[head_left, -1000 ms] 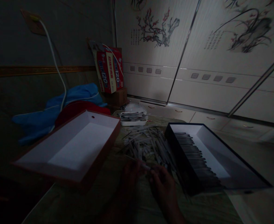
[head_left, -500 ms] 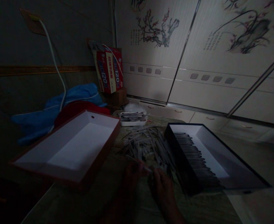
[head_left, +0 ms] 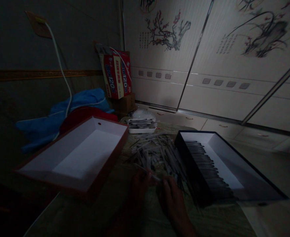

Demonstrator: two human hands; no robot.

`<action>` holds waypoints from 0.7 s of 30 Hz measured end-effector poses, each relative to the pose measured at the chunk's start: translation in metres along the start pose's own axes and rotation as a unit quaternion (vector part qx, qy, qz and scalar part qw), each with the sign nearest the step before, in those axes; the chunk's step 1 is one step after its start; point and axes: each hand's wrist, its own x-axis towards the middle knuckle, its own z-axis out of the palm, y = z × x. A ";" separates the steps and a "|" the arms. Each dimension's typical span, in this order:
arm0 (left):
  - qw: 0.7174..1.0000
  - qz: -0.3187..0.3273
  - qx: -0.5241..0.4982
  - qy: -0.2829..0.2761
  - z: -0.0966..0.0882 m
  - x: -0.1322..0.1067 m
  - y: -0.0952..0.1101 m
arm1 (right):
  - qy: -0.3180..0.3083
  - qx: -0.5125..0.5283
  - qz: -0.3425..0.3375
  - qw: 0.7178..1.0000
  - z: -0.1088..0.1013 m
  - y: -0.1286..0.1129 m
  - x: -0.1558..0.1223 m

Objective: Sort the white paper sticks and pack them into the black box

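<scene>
Black box (head_left: 195,174) already carries a tidy row of slim grey sticks (head_left: 205,164), while a loose heap (head_left: 157,154) sprawls over the counter (head_left: 216,217) beside it. Left hand (head_left: 140,187) and right hand (head_left: 173,200) work the heap's near edge, fingers (head_left: 148,176) seemingly pinching one stick (head_left: 145,170), too dark to be sure. Red box (head_left: 98,172) sits open on the left.

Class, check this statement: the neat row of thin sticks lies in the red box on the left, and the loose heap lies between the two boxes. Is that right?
Not quite: the neat row of thin sticks lies in the black box on the right, not the red box on the left, as the head view shows. The loose heap does lie between the two boxes.
</scene>
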 end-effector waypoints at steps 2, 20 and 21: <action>1.000 0.000 -0.001 0.002 -0.001 0.000 0.001 | -0.025 0.014 -0.003 1.000 -0.002 -0.003 0.001; 1.000 0.000 0.014 -0.007 0.002 -0.003 0.005 | -0.019 0.030 -0.009 0.999 0.005 0.003 -0.001; 1.000 0.000 0.012 -0.005 0.002 -0.003 0.004 | -0.016 0.033 -0.007 0.999 0.005 0.003 -0.001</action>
